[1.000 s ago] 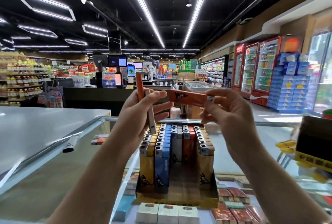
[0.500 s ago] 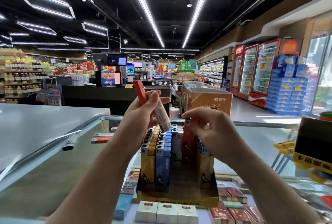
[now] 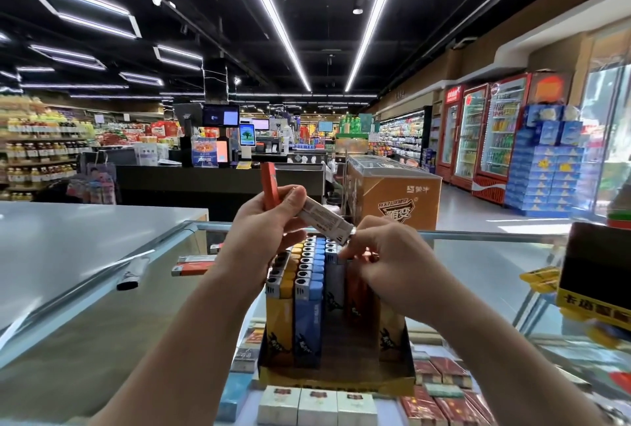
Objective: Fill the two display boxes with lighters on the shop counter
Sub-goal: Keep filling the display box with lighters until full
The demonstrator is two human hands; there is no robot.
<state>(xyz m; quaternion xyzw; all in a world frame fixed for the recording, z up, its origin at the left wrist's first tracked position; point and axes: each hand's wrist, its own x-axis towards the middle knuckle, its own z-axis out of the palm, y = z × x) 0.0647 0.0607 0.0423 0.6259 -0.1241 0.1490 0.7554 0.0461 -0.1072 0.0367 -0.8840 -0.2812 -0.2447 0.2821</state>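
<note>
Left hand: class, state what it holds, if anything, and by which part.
The left hand grips two lighters by their lower bodies: an orange lighter pointing up and a white lighter angled toward the display box.

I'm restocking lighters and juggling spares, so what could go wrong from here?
The left hand pinches an orange lighter and a white lighter loosely above the display box; either might slip and fall onto the packed rows. The right hand works among upright lighters and could tip the neighbours.
</note>
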